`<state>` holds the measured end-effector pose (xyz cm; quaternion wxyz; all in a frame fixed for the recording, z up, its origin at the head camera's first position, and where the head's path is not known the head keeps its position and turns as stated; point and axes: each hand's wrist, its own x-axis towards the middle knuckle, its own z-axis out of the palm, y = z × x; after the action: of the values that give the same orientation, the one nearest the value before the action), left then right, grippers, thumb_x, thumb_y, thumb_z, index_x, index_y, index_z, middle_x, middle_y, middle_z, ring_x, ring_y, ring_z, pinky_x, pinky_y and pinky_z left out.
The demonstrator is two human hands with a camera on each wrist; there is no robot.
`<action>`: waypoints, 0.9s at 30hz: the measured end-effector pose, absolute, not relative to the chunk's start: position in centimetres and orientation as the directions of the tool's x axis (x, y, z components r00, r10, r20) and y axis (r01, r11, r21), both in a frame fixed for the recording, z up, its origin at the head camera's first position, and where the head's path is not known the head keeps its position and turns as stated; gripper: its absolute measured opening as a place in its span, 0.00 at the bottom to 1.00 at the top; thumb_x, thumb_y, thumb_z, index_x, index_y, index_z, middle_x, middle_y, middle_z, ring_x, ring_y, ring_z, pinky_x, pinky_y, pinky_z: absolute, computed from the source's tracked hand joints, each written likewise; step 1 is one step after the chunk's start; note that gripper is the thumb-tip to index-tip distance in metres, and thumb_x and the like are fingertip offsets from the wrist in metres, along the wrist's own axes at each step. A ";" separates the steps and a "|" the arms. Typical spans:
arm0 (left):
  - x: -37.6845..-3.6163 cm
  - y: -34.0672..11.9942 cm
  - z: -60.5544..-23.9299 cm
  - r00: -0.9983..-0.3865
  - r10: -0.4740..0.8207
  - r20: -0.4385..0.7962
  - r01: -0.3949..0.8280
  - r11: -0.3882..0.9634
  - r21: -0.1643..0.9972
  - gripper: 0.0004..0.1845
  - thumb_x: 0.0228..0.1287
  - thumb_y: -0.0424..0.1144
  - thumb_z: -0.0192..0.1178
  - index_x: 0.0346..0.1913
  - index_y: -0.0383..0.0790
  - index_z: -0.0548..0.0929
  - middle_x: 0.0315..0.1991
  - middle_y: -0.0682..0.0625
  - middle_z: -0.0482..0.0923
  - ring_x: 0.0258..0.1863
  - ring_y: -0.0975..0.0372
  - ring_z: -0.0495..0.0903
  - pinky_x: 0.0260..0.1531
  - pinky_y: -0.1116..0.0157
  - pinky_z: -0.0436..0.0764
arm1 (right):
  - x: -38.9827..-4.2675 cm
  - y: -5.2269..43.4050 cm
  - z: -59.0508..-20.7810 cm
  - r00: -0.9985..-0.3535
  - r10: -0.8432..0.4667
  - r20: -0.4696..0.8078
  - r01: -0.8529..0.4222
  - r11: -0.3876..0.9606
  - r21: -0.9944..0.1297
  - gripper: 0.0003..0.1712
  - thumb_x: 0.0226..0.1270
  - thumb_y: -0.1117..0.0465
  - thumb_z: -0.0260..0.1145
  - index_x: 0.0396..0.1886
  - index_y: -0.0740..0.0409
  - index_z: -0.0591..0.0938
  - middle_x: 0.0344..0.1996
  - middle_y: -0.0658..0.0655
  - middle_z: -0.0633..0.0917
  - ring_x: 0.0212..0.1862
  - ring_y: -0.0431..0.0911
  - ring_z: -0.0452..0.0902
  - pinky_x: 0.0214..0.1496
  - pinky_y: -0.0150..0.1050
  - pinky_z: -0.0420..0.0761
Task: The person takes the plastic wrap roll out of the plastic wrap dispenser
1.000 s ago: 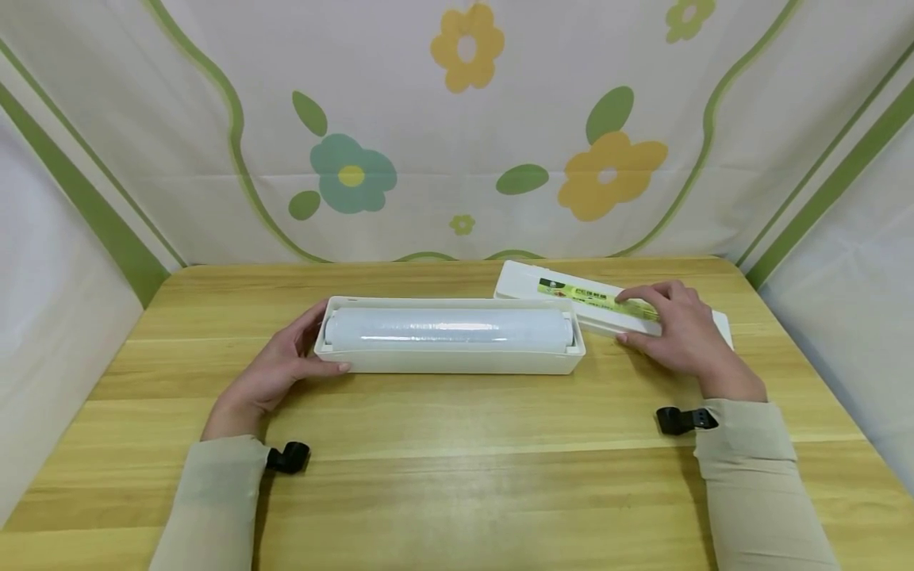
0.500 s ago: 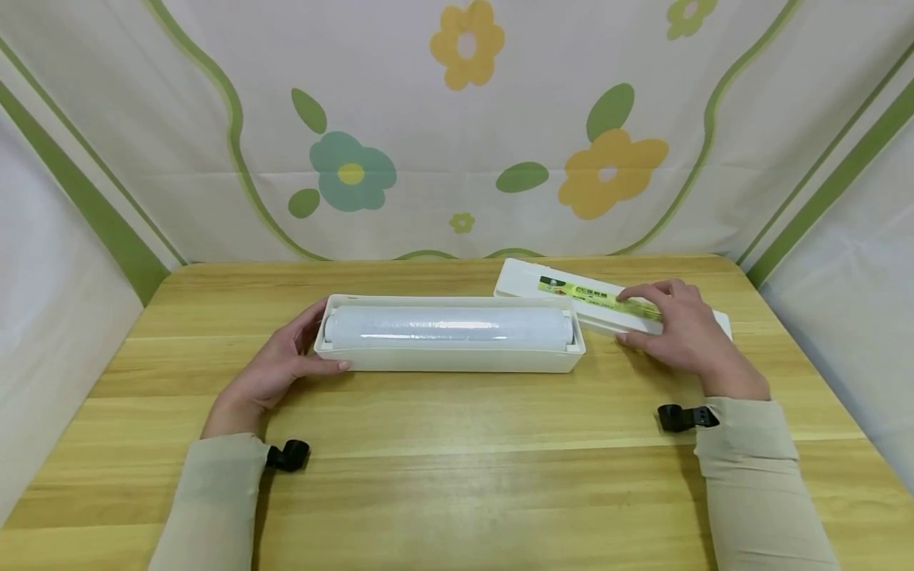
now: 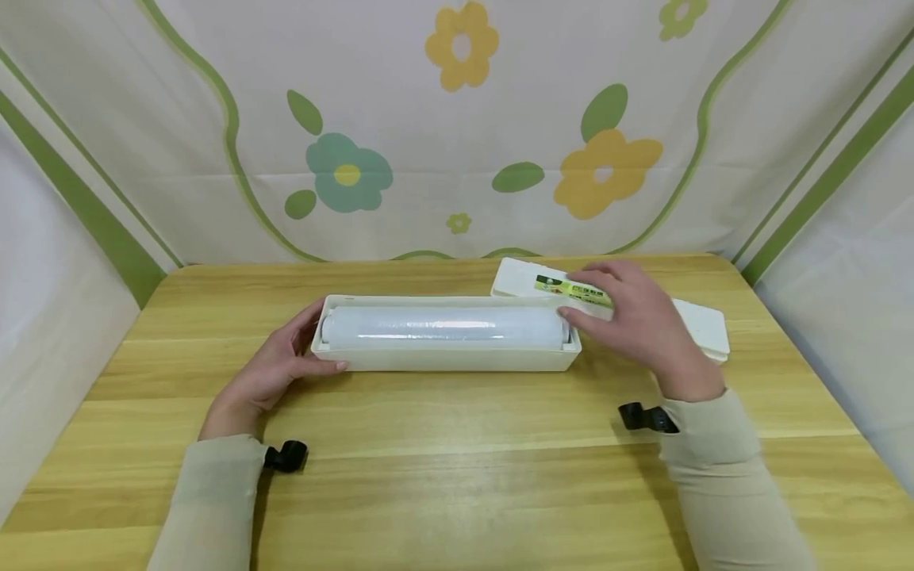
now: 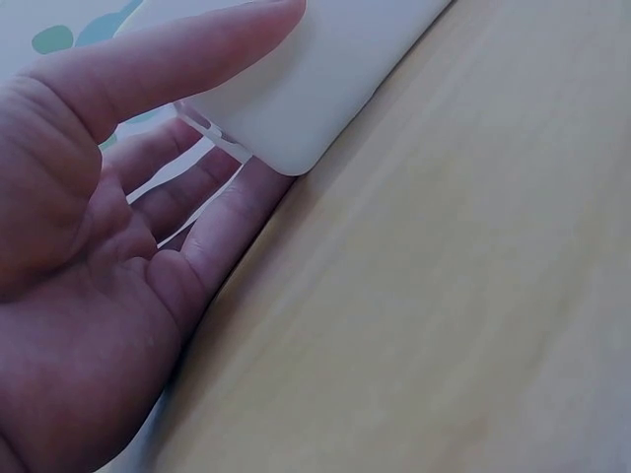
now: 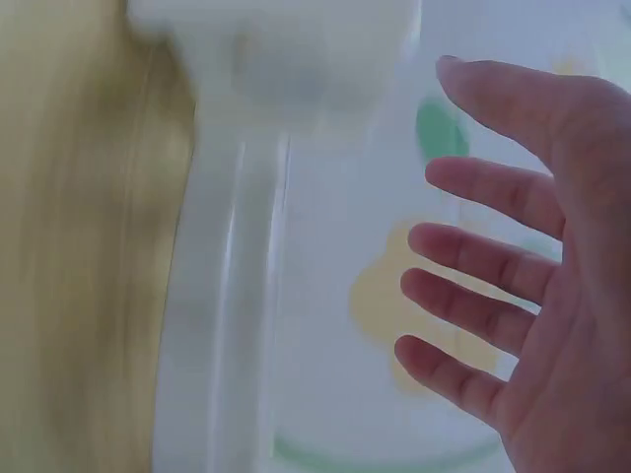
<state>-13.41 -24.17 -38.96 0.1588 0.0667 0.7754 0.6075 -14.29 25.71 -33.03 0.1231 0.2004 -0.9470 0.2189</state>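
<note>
since the earlier frame, right hand point(image 3: 635, 317) is shifting left along the lid point(image 3: 696, 325), now hovering near the tray point(image 3: 446, 361), fingers point(image 5: 473, 305) spread and released. left hand point(image 3: 274, 369) is cupping the tray's left end, grasping it. tray, containing the film roll point(image 3: 443, 325), is sitting mid-bench point(image 3: 457, 468).

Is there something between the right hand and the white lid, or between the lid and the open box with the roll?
Nothing visible. The right hand hovers spread over the lid. The lid lies on the table beside the box, nothing between them.
</note>
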 end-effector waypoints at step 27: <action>-13.8 -24.2 -39.2 -0.938 0.296 -0.182 -0.099 0.275 0.956 0.56 0.62 0.32 0.78 0.87 0.58 0.57 0.79 0.50 0.62 0.70 0.56 0.65 0.59 0.75 0.76 | -14.5 14.6 -32.8 -0.858 -0.493 0.142 -0.512 0.810 -0.287 0.34 0.62 0.34 0.79 0.59 0.51 0.88 0.52 0.53 0.90 0.53 0.49 0.86 0.53 0.50 0.86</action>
<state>-13.78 -24.16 -39.22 0.1646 0.0630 0.7812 0.5989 -14.48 14.59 -32.81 0.0304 0.2643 -0.9507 0.1591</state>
